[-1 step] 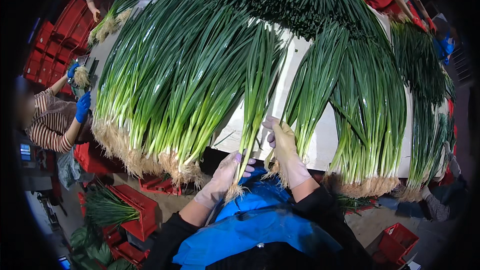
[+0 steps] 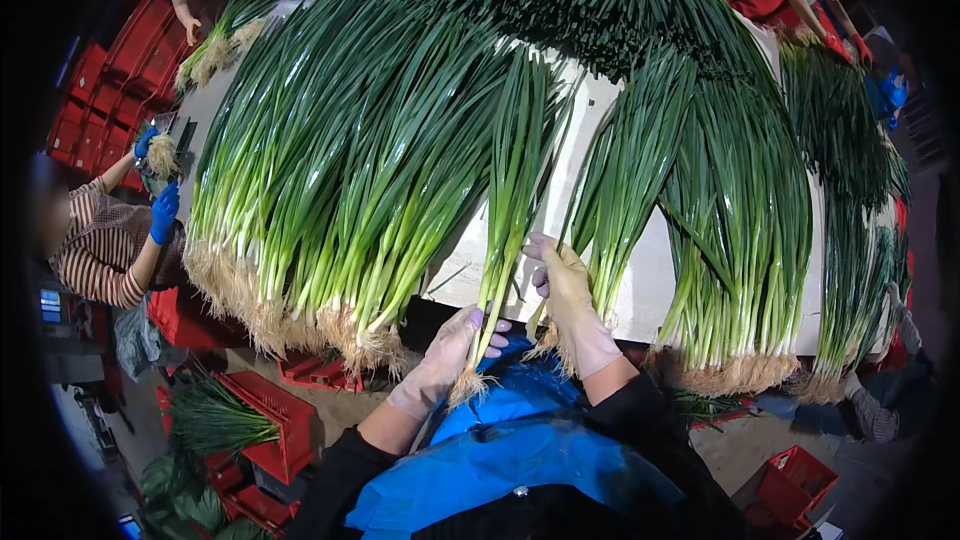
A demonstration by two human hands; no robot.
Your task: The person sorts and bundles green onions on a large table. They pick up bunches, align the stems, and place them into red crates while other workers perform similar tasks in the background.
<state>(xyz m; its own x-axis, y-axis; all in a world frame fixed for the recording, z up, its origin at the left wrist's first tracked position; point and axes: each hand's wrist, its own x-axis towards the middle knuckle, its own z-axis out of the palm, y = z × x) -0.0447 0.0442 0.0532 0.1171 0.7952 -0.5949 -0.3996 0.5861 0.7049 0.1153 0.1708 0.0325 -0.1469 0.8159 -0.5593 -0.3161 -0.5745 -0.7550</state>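
My left hand [image 2: 446, 352], in a pale glove, grips a small bunch of spring onions [image 2: 487, 318] low on the stalks, just above the roots. Their green leaves lie up across the table, away from me. To the right of this bunch, my right hand [image 2: 568, 292], gloved too, is closed with its fingers curled inward. Roots [image 2: 545, 341] and a pale stalk show below that hand, but whatever lies in its fingers is hidden. A large spread of spring onions [image 2: 340, 180] covers the table on the left, and another pile [image 2: 735, 220] lies on the right, roots toward me.
The pale tabletop [image 2: 465, 265] shows between the piles. More leaves [image 2: 580, 0] lie across the far side. At left, a person in blue gloves [image 2: 165, 212] handles onions; other people stand at the far corners. Red crates [image 2: 290, 430] stand on the floor, another [image 2: 795, 487] at lower right.
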